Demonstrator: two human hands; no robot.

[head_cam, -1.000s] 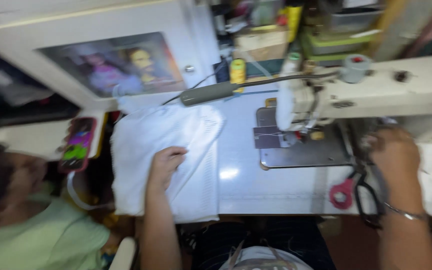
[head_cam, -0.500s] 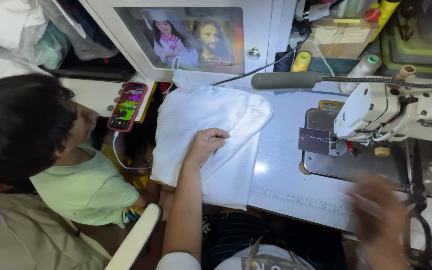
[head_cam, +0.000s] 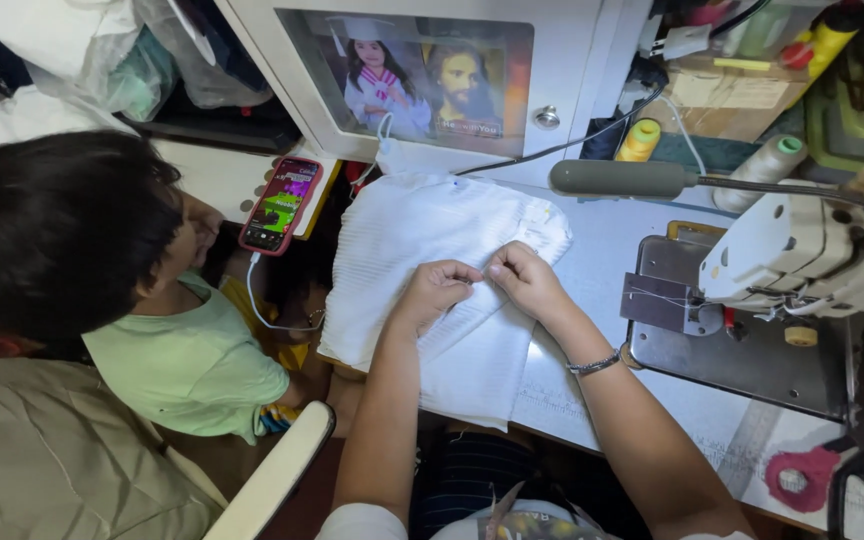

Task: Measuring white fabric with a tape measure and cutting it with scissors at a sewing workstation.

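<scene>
White ribbed cloth (head_cam: 422, 250), folded, pinched by both hands' fingers (head_cam: 472, 275)

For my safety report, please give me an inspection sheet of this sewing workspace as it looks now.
Surface: pale sewing table, partly covered by cloth.
Job's things: white ribbed fabric lies on the table, its lower edge hanging over the front.
Hands: left hand and right hand both pinch the fabric, fingertips close together.
Clutter: thread cones, red-handled scissors at the table edge, phone with lit screen.
Cables: white phone cable; dark cable behind the table.
Surroundings: sewing machine at the right; another person in a green shirt close at the left; framed picture.
</scene>
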